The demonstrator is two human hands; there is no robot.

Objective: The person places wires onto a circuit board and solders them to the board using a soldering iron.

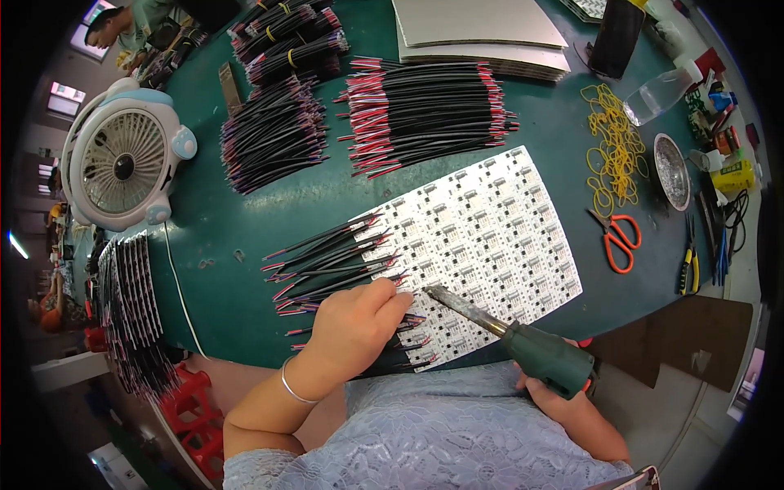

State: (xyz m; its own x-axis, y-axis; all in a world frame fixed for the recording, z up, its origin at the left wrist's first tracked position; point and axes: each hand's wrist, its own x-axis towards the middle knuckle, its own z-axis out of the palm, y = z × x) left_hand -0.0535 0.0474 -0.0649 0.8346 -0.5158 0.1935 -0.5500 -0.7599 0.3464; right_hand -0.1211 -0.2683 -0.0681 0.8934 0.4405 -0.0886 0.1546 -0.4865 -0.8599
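Note:
A white circuit board panel [498,237] with rows of small components lies tilted on the table. Short black cables [327,253] with coloured wire ends run along its left side, their tips resting on its edge. My left hand [351,327] is closed in a pinch at that edge, on a black cable mostly hidden under the fingers. My right hand [543,392] grips a green soldering gun [547,355], which partly covers the fingers. The gun's metal tip points left, over the board close to my left fingertips.
Cable bundles [433,114] and cardboard sheets [482,28] lie beyond the board. A fan [122,159] stands left, near finished strips with cables [135,302]. Yellow rubber bands [612,147], orange-handled scissors [619,242], a metal dish [671,171] and pliers [690,265] lie right. Another person [131,28] sits far left.

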